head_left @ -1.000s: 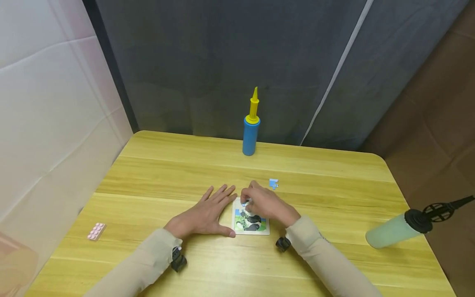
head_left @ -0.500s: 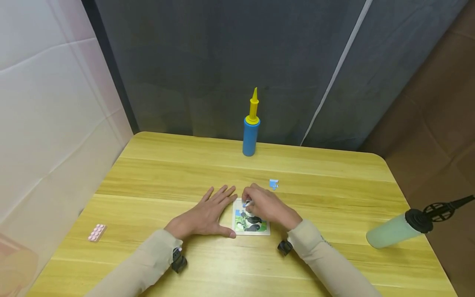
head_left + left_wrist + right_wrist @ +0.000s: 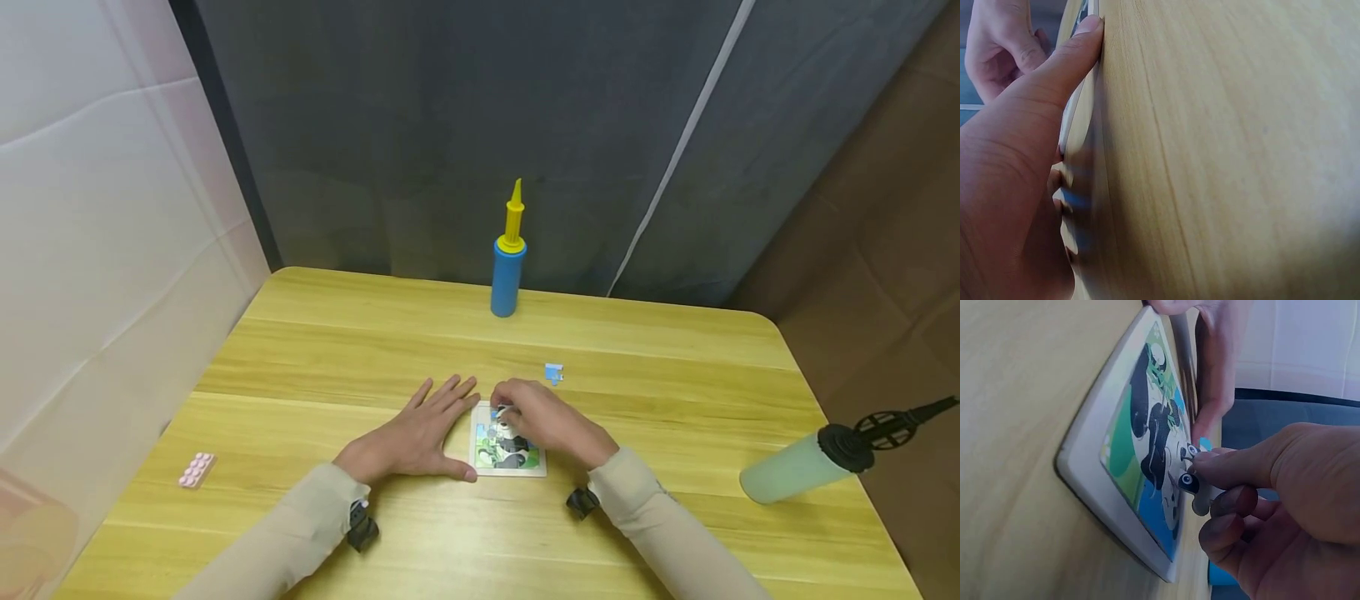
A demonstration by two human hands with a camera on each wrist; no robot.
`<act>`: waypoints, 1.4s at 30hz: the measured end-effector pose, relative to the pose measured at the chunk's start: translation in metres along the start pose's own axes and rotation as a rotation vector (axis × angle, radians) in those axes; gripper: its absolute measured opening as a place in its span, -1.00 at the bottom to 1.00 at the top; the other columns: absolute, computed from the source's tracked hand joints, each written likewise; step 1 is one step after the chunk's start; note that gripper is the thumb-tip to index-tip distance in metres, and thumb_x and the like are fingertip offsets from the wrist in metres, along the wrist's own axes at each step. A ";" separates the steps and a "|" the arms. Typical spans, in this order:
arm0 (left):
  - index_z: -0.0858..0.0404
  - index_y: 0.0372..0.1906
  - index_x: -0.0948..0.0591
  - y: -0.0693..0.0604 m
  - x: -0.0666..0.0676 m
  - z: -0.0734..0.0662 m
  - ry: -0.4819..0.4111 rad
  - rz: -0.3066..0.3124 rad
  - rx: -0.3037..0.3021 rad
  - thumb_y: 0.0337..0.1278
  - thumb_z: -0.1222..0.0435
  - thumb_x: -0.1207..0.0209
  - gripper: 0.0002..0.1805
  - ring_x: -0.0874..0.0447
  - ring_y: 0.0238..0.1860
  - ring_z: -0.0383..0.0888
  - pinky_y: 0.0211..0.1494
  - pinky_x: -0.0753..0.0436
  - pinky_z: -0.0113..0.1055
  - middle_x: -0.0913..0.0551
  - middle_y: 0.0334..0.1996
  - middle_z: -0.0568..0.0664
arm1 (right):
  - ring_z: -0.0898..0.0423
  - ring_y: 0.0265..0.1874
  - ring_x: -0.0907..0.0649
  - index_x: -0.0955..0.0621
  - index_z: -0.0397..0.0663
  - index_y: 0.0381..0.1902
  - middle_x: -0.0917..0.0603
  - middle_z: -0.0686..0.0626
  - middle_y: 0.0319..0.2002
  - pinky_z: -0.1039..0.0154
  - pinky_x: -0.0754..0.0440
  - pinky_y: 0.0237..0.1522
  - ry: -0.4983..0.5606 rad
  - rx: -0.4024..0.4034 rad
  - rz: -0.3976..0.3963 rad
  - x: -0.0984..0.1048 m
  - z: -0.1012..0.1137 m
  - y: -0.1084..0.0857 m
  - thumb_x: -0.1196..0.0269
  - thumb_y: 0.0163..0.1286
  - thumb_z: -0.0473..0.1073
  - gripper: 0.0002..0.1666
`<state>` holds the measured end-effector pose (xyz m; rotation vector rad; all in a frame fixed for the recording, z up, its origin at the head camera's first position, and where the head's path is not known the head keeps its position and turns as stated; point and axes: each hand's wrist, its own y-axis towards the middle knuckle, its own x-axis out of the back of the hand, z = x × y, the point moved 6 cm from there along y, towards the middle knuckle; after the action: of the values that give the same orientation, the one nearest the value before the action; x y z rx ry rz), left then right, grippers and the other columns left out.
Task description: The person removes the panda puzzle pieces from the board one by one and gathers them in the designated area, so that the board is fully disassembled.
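A small panda jigsaw puzzle in a white frame (image 3: 510, 474) lies flat on the table. My left hand (image 3: 415, 437) rests on the table along its left side, fingers spread, with the thumb at the frame's lower left corner. In the right wrist view, my right hand (image 3: 1272, 494) pinches a puzzle piece (image 3: 1189, 482) with a panda's eyes on it, between thumb and fingers. That piece is at the upper part of the picture, partly hidden by the thumb. Behind the right hand lies a loose light-blue puzzle piece (image 3: 553, 372).
A blue and yellow hand pump (image 3: 506, 279) stands near the table's back edge. On the right is a pale green bottle (image 3: 791, 468) with a black top. A pink toy brick (image 3: 197, 470) lies at the left. Dark curtain hangs behind the wooden table (image 3: 360, 333).
The puzzle piece in my right hand has gone from tilted to lying nearly flat over the puzzle's upper part. The right hand has shifted slightly rightward and down. My left hand stays put.
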<state>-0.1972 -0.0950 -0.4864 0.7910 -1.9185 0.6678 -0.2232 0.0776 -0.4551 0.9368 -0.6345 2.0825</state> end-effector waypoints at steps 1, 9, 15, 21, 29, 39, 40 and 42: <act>0.21 0.72 -0.16 0.000 0.000 0.000 -0.001 0.000 -0.001 0.08 -0.43 -0.35 0.29 0.16 0.79 0.19 0.78 0.13 0.34 0.05 0.78 0.09 | 0.09 -0.12 -0.65 -0.69 -0.10 -0.04 -0.76 -0.05 -0.05 0.02 -0.72 0.10 0.001 0.006 -0.003 0.001 0.000 -0.001 -0.22 0.57 -0.37 -0.85; 0.21 0.72 -0.15 -0.001 -0.001 0.002 0.002 -0.001 0.001 0.09 -0.43 -0.35 0.28 0.17 0.80 0.18 0.78 0.16 0.34 0.06 0.78 0.09 | 0.07 -0.06 -0.69 -0.70 -0.11 -0.01 -0.77 -0.06 -0.03 -0.01 -0.73 0.14 -0.007 0.030 0.014 0.000 -0.002 -0.003 -0.22 0.56 -0.37 -0.83; 0.20 0.72 -0.15 -0.001 0.000 0.001 0.011 -0.003 0.003 0.08 -0.43 -0.35 0.29 0.17 0.80 0.17 0.78 0.15 0.34 0.07 0.79 0.08 | 0.07 -0.04 -0.70 -0.70 -0.11 0.02 -0.77 -0.07 -0.02 -0.01 -0.74 0.13 0.010 0.015 -0.008 0.007 -0.003 -0.004 -0.19 0.61 -0.34 -0.81; 0.22 0.71 -0.16 -0.001 0.001 0.000 0.000 -0.012 -0.004 0.07 -0.43 -0.36 0.29 0.15 0.79 0.19 0.78 0.13 0.35 0.04 0.78 0.10 | 0.11 -0.07 -0.70 -0.71 -0.07 0.03 -0.79 -0.06 0.00 0.03 -0.74 0.09 0.012 -0.017 -0.011 0.016 -0.008 -0.006 -0.18 0.63 -0.31 -0.81; 0.23 0.71 -0.16 0.000 0.000 0.000 0.011 -0.016 -0.012 0.07 -0.43 -0.35 0.29 0.14 0.79 0.21 0.77 0.13 0.36 0.03 0.78 0.12 | 0.09 -0.12 -0.68 -0.70 -0.09 0.06 -0.78 -0.08 -0.02 0.14 -0.72 -0.04 0.022 -0.065 -0.075 0.035 -0.021 -0.010 -0.19 0.62 -0.31 -0.80; 0.24 0.71 -0.16 -0.001 0.000 0.000 0.009 -0.021 -0.020 0.08 -0.43 -0.35 0.29 0.14 0.79 0.22 0.77 0.14 0.37 0.03 0.78 0.13 | 0.06 -0.33 -0.60 -0.61 -0.15 -0.03 -0.74 -0.15 -0.13 0.25 -0.58 -0.28 0.009 -0.167 -0.253 0.072 -0.050 -0.022 -0.23 0.58 -0.33 -0.92; 0.23 0.71 -0.16 -0.001 0.000 0.000 0.010 -0.022 -0.020 0.08 -0.43 -0.35 0.29 0.14 0.79 0.21 0.77 0.14 0.36 0.03 0.78 0.13 | 0.05 -0.32 -0.60 -0.61 -0.17 -0.03 -0.75 -0.16 -0.13 0.24 -0.58 -0.28 0.001 -0.174 -0.263 0.076 -0.053 -0.023 -0.23 0.58 -0.35 -0.91; 0.23 0.71 -0.16 0.000 0.000 0.000 0.009 -0.023 -0.021 0.08 -0.43 -0.35 0.29 0.14 0.79 0.21 0.77 0.14 0.36 0.03 0.78 0.12 | 0.03 -0.30 -0.60 -0.62 -0.19 -0.02 -0.75 -0.18 -0.10 0.21 -0.59 -0.25 -0.014 -0.188 -0.277 0.081 -0.059 -0.026 -0.22 0.58 -0.36 -0.90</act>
<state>-0.1971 -0.0953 -0.4860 0.7947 -1.9025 0.6352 -0.2633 0.1679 -0.4240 0.8787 -0.6551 1.7415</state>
